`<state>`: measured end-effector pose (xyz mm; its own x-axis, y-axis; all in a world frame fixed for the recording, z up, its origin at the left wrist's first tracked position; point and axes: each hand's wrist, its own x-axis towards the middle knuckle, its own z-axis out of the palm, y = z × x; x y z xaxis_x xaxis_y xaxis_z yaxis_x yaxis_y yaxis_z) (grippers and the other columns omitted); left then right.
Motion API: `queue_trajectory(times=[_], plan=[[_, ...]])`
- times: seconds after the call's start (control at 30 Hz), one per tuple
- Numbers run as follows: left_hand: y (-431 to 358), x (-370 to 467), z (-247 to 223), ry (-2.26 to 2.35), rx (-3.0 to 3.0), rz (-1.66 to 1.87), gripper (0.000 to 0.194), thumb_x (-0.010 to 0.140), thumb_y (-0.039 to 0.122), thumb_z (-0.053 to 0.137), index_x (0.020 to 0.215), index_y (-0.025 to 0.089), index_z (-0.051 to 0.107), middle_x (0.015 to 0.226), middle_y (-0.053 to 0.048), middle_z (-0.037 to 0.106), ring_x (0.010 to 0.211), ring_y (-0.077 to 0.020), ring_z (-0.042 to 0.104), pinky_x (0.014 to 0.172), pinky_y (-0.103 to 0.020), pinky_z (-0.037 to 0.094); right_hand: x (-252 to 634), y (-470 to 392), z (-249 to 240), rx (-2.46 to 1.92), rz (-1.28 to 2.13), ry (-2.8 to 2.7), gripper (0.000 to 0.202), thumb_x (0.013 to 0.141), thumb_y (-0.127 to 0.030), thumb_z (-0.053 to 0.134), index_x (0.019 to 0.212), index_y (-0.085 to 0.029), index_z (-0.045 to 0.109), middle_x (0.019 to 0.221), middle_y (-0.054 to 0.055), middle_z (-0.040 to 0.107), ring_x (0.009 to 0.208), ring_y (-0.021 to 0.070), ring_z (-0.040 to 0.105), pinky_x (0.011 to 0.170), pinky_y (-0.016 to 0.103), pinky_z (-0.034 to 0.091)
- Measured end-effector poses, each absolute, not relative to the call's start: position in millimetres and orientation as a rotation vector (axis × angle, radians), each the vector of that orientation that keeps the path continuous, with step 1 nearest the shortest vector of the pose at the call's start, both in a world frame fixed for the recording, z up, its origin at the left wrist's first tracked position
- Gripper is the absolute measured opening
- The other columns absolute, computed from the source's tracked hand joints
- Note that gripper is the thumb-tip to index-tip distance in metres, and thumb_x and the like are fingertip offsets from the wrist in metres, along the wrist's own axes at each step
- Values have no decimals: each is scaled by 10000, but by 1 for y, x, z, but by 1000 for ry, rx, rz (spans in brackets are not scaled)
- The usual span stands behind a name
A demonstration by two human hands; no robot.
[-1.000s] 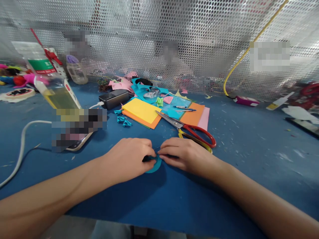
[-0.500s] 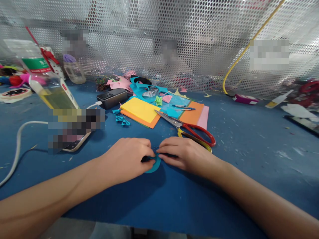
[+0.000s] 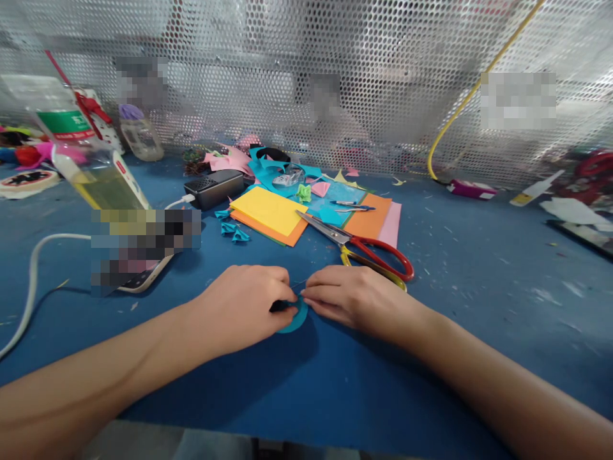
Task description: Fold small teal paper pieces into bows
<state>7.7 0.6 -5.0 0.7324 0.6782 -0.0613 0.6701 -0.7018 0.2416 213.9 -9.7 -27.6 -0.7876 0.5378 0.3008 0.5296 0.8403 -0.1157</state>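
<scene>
A small piece of blue paper [image 3: 295, 321] with a rounded edge is between my hands, near the middle of the blue table. My left hand [image 3: 253, 306] is closed on its left part, thumb and fingers pinched, and covers much of it. From the right, my right hand [image 3: 352, 294] pinches the paper's upper right edge with its fingers together. Scissors [image 3: 342, 237] with red and yellow handles lie open just beyond my right hand. Several small folded blue paper pieces [image 3: 234, 232] rest beyond my left hand.
Stacked yellow paper [image 3: 268, 209], orange paper [image 3: 366, 216], pens [image 3: 354, 207] and paper scraps [image 3: 230, 160] lie farther back. At left are a phone [image 3: 148, 271], a bottle [image 3: 90, 160], a white cable [image 3: 34, 275] and a black device [image 3: 215, 188]. A perforated metal panel [image 3: 268, 83] stands behind.
The fingers of my right hand have shifted very slightly at the paper's edge. My left hand keeps its grip, and the view has moved a little.
</scene>
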Motion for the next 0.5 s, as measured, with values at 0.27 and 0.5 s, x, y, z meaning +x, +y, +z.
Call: queue_trajectory(times=[0.27, 0.5], plan=[[2, 7, -6, 1039, 2672, 101, 224, 835, 311, 469, 857, 267, 687, 883, 21, 645, 719, -139, 611, 616, -240, 388, 214, -10, -26, -895, 147, -2698, 202, 888, -217, 467, 892, -157, 659, 935, 73, 672, 842, 170, 630, 759, 293, 503], [9, 9, -10, 1113, 2500, 208, 162, 789, 288, 503, 769, 214, 645, 726, 10, 605, 620, -123, 531, 557, -235, 361, 213, -7, -28, -1028, 474, -2500, 150, 835, -205, 556, 949, -165, 645, 954, 55, 632, 864, 146, 603, 783, 267, 473]])
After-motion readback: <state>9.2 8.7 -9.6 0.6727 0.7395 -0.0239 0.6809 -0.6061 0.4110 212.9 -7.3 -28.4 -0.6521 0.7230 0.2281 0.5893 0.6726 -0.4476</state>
